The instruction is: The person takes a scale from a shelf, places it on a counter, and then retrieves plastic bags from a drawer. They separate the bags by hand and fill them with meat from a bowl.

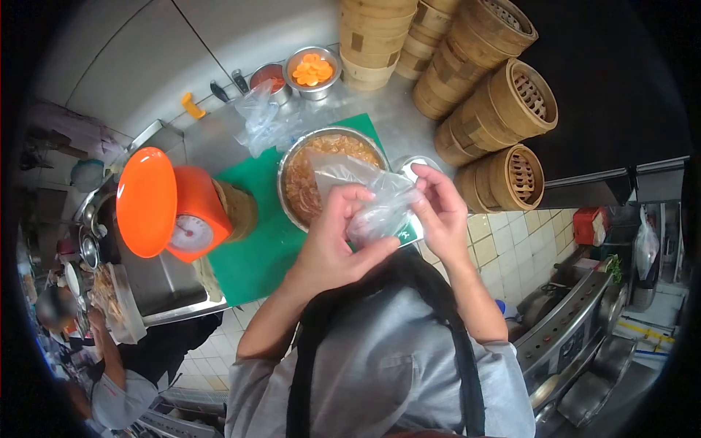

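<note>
A clear plastic bag (381, 204) is between my hands, its loose end reaching over a metal bowl (282, 191) of raw-looking meat pieces in sauce (299, 175). My left hand (342, 232) curls round the bag's near side, thumb pointing right. On the other side, my right hand (441, 213) pinches the bag's edge between thumb and fingers. The bowl stands on a green cutting board (252, 266). Just behind my right hand is a small round container with something white (418, 162), partly covered. A green-and-white item (410, 231) shows under the bag.
An orange kitchen scale (191, 212) stands at the left beside a bamboo steamer (237, 210). Crumpled plastic bags (261, 120) lie behind the board, near a bowl of orange slices (312, 71). Stacked bamboo steamers (475, 135) line the right. Another person (120, 387) works at far left.
</note>
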A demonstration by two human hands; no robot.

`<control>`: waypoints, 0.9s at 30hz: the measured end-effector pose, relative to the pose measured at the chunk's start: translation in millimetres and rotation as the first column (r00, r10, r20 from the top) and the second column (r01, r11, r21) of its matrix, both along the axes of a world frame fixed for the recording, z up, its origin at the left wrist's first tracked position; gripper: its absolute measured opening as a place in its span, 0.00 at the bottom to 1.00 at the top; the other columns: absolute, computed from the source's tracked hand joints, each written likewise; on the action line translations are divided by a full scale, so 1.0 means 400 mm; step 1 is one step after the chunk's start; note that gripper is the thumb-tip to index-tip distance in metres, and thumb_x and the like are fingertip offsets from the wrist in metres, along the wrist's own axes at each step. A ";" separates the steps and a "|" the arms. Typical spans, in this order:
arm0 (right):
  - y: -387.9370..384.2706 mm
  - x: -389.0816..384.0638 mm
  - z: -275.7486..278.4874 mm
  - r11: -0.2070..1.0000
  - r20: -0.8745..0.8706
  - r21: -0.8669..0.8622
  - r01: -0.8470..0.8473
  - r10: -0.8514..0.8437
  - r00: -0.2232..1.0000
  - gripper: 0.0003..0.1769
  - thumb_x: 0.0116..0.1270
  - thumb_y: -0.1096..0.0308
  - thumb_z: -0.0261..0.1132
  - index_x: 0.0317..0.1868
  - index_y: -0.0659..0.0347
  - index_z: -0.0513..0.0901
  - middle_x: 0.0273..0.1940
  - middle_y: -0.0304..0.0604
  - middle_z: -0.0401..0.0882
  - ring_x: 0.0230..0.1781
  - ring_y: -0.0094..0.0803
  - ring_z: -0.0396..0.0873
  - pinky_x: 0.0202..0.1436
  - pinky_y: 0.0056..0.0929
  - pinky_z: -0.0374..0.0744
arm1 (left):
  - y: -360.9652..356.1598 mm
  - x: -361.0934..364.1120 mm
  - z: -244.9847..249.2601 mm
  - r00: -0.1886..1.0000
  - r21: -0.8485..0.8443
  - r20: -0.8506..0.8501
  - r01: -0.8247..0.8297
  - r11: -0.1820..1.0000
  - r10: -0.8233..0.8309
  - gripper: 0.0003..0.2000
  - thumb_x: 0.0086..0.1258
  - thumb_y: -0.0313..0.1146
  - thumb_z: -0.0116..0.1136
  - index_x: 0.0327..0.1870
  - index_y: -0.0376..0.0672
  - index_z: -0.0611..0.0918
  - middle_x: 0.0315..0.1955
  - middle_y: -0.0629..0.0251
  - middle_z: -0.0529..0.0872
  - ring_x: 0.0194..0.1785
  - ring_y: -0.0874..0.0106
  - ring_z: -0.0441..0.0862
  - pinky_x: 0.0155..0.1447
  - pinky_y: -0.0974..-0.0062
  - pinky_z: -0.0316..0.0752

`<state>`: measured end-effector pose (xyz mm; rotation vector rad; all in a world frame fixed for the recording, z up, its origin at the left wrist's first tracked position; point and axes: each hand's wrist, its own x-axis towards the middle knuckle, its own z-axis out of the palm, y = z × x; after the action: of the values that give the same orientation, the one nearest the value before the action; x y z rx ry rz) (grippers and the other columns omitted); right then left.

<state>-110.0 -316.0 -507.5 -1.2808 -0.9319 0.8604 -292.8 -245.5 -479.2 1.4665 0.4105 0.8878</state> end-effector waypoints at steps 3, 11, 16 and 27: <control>-0.003 0.022 0.010 0.995 -0.099 -0.053 -0.080 0.075 0.992 0.25 0.78 0.75 0.62 0.72 0.65 0.71 0.45 0.36 0.80 0.45 0.23 0.79 0.55 0.23 0.80 | 0.012 -0.004 -0.103 0.945 0.030 -0.260 -0.200 0.979 0.201 0.12 0.74 0.16 0.60 0.54 0.37 0.75 0.42 0.63 0.82 0.42 0.80 0.83 0.43 0.81 0.78; -0.016 0.104 -0.019 0.906 -0.596 0.016 -0.423 0.348 0.723 0.31 0.82 0.65 0.60 0.79 0.61 0.62 0.39 0.35 0.78 0.39 0.20 0.78 0.41 0.22 0.82 | 0.064 0.089 -0.142 0.876 -0.101 -0.347 -0.391 0.915 0.336 0.09 0.79 0.29 0.61 0.53 0.36 0.87 0.51 0.62 0.86 0.47 0.74 0.86 0.51 0.77 0.82; 0.005 0.131 -0.005 0.946 -0.105 -0.096 -0.311 0.301 0.948 0.29 0.79 0.71 0.62 0.77 0.63 0.66 0.42 0.32 0.74 0.38 0.18 0.74 0.41 0.20 0.80 | 0.058 0.127 -0.101 0.947 -0.695 0.013 -0.222 0.684 0.321 0.14 0.79 0.27 0.58 0.62 0.42 0.80 0.54 0.62 0.86 0.51 0.72 0.86 0.53 0.71 0.84; 0.074 0.226 -0.079 0.866 -0.666 0.063 -0.497 0.407 0.625 0.25 0.82 0.67 0.58 0.74 0.65 0.69 0.46 0.40 0.82 0.42 0.26 0.83 0.40 0.27 0.86 | 0.087 0.049 -0.115 0.917 -0.170 -0.398 -0.098 0.981 0.022 0.13 0.73 0.26 0.66 0.56 0.41 0.84 0.44 0.67 0.88 0.45 0.81 0.82 0.48 0.78 0.78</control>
<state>-19.5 -286.5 -538.9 -0.7194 -0.6137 1.6766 -273.2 -210.7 -525.3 1.4616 0.8223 0.5774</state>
